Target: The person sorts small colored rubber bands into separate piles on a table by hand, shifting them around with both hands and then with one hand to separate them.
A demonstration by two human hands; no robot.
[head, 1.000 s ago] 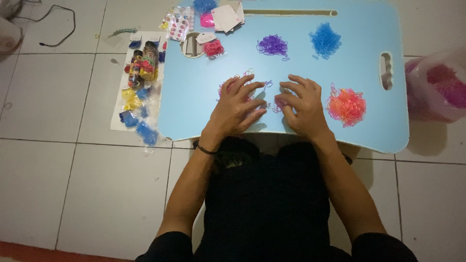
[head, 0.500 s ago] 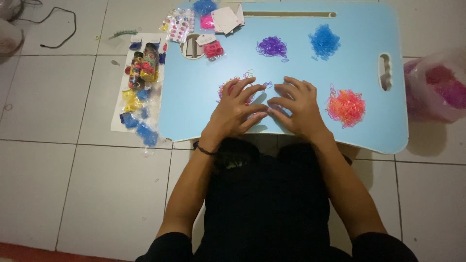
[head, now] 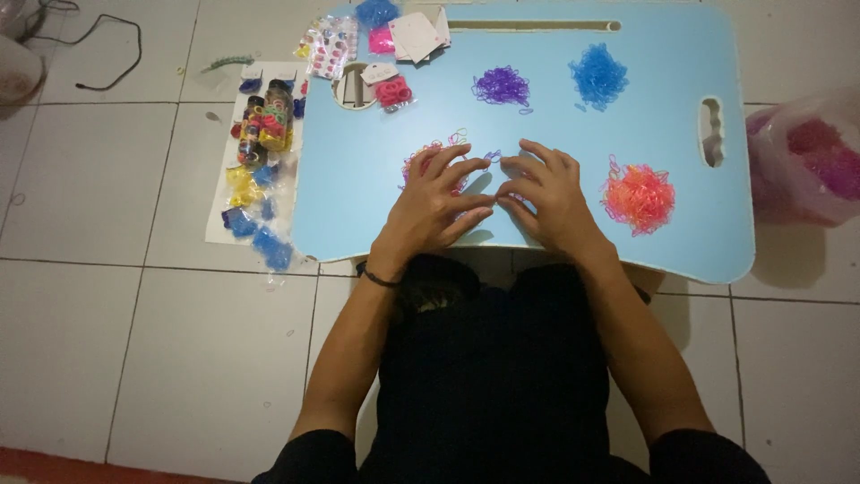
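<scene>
Your left hand (head: 436,204) lies flat with fingers spread over a loose scatter of mixed small rubber bands (head: 445,154), and your right hand (head: 548,199) sits just beside it, fingers splayed too; neither hand grips anything that I can see, though a thin band could be hidden under the fingertips. The scatter lies near the front middle of the blue lap table (head: 358,206).

To sort well, I'd say press lightly and draw one band at a time out with a fingertip, keeping the others pinned so they don't spring away.

Further out sit sorted heaps: an orange pile (head: 639,197) to your right, a purple pile (head: 503,85) and a blue pile (head: 598,75) toward the far edge. On the floor to the left lie packets of coloured bands (head: 260,152); a plastic bag (head: 806,161) rests at the right.
</scene>
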